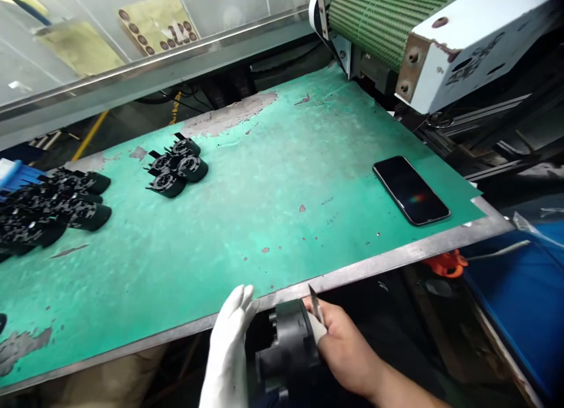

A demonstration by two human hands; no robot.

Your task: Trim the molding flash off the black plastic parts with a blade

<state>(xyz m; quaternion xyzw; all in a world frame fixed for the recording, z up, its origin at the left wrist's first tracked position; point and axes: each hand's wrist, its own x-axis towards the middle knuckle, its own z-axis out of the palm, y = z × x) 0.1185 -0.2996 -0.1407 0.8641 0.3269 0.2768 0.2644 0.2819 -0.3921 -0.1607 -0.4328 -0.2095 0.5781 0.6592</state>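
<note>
My left hand, in a white glove, is closed around a round black plastic part just off the table's near edge. Its fingers lie along the part's left side, where small prongs stick out. My bare right hand grips a small knife, its pointed blade upward by the part's right rim. The knife's handle is hidden in the fist. Between the right thumb and the part shows a patch of white, perhaps the glove's thumb. On the green tabletop stands a small cluster of similar black parts.
More black parts crowd the table's left end, beside a blue bin. A phone lies at the right. Past the far right corner is a green conveyor belt. Orange-handled scissors hang below the metal edge, near a blue container.
</note>
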